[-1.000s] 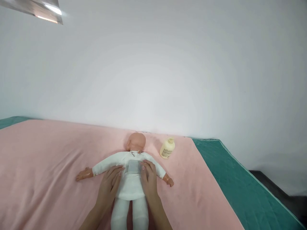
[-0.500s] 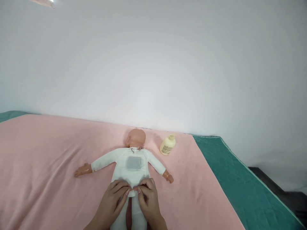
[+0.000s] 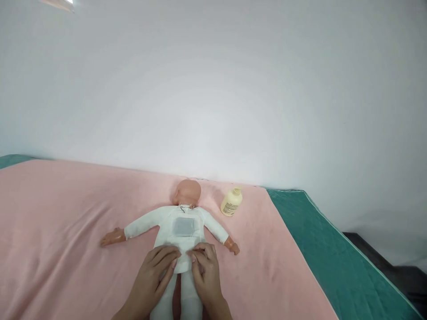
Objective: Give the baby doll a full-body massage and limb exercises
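Note:
A doll (image 3: 180, 215) with a white cloth body lies with its arms spread, the back of its bald head upward and a grey panel (image 3: 183, 226) on its upper back. My left hand (image 3: 158, 271) rests on the left side of its lower back, fingers bent and close together. Opposite it, my right hand (image 3: 206, 269) touches the right side with thumb and fingertips drawn together. A narrow gap separates the two hands. Whether cloth is pinched in either hand is too small to tell.
A pale yellow bottle (image 3: 231, 202) stands right of the doll's head. Pink cloth (image 3: 83, 213) lies beneath both, over a green cover (image 3: 320, 240) that shows at the right. Behind rises a plain wall (image 3: 213, 89). Something dark (image 3: 376, 258) is at the far right.
Both hands have moved slightly up the doll's lower back, and their fingertips are farther apart. The doll's lower hem shows more. The whole view has shifted a little.

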Demonstrator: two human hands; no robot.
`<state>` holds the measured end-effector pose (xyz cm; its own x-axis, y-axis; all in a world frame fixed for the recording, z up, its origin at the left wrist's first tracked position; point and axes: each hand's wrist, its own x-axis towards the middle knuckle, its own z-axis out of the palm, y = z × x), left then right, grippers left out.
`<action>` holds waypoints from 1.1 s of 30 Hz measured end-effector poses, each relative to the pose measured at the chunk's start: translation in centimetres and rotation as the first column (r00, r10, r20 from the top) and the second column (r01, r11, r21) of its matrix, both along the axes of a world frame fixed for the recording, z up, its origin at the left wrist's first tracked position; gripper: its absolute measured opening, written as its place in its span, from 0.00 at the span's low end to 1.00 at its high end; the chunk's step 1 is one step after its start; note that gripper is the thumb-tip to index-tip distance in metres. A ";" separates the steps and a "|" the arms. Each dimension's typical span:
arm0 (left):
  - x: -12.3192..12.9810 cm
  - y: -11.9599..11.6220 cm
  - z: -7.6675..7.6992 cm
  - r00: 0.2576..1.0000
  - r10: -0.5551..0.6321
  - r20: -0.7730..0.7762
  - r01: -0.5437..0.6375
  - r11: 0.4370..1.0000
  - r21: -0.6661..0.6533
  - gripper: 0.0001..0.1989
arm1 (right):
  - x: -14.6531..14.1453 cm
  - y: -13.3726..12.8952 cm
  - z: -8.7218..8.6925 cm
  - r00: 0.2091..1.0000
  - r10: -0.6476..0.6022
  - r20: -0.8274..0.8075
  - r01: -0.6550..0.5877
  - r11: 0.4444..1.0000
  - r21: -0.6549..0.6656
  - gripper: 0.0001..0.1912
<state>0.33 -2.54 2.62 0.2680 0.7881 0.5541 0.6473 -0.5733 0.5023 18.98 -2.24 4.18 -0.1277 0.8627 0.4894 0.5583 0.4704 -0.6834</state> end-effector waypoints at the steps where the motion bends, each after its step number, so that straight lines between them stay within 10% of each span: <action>1: 0.0 0.1 -0.1 1.000 -0.006 -0.014 0.006 1.000 0.005 0.13 | 0.0 0.1 0.0 1.000 -0.004 -0.001 0.004 1.000 0.000 0.16; 33: 1.1 2.0 0.8 0.995 -0.035 -0.095 0.027 0.995 -0.091 0.13 | -0.5 2.3 -0.3 1.000 0.013 -0.018 -0.015 0.995 -0.098 0.15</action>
<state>1.41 -0.49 3.41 0.3419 0.8238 0.4521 0.6778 -0.5494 0.4886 18.48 0.10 3.85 -0.1321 0.9049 0.4046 0.5399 0.4080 -0.7362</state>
